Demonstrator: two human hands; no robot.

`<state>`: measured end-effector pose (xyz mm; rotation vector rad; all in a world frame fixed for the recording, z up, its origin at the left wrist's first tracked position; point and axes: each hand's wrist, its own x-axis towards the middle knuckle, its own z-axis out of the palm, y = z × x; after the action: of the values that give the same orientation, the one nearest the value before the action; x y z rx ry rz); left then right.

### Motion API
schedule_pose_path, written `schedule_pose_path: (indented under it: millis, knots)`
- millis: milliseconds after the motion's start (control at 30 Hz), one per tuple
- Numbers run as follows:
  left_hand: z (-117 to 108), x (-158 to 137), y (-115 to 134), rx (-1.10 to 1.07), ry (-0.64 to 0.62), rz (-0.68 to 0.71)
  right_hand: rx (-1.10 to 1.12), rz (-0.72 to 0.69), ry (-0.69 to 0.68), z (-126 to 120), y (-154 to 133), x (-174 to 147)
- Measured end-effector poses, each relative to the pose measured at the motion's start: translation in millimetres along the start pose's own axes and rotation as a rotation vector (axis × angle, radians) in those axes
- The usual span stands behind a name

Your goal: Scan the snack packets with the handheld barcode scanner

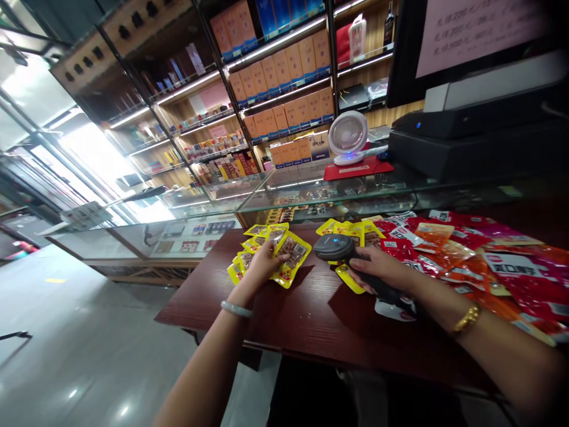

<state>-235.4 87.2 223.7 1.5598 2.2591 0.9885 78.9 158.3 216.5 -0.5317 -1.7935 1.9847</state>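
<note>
My left hand (pixel 265 261) is closed on a yellow-edged snack packet (pixel 295 256) with a clear window showing brown food. Under and beside that hand, more yellow packets (pixel 235 271) lie on the dark red wooden counter (pixel 284 320). A black handheld barcode scanner (pixel 334 247) is gripped in my right hand (pixel 373 265), its head pointing left toward the packets. Behind the scanner lies another group of yellow packets (pixel 351 228), and one more yellow packet (pixel 350 280) shows partly beneath it.
Red, orange and pink snack packets (pixel 448 249) are heaped on the right of the counter. A small white fan (pixel 348 137) stands on the glass display case (pixel 293 193) behind. A dark monitor (pixel 406 53) and black box-like equipment (pixel 466 142) occupy the right back. Stocked shelves (pixel 284 77) line the wall.
</note>
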Motion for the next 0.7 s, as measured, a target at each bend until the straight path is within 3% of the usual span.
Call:
schedule_pose_path:
  millis: [233,400,500,567,700]
  knots:
    - [14.2,6.2,3.0,-0.103,0.005,0.002,0.007,-0.014,0.006,-0.3,-1.7,0.3]
    - [51.0,17.9,51.7,-0.403,-0.026,0.041,0.028,-0.017,-0.011,-4.9,2.3,1.0]
    - [69.4,33.8,76.8,-0.518,-0.218,0.142,0.036,0.005,-0.008,-8.3,6.3,2.0]
    - [68.6,47.3,77.4,-0.387,-0.199,0.157,0.042,0.016,-0.003,-9.5,7.8,2.5]
    - [39.4,73.4,41.1,0.295,0.067,0.023,0.06,0.027,0.02,-8.2,5.5,2.2]
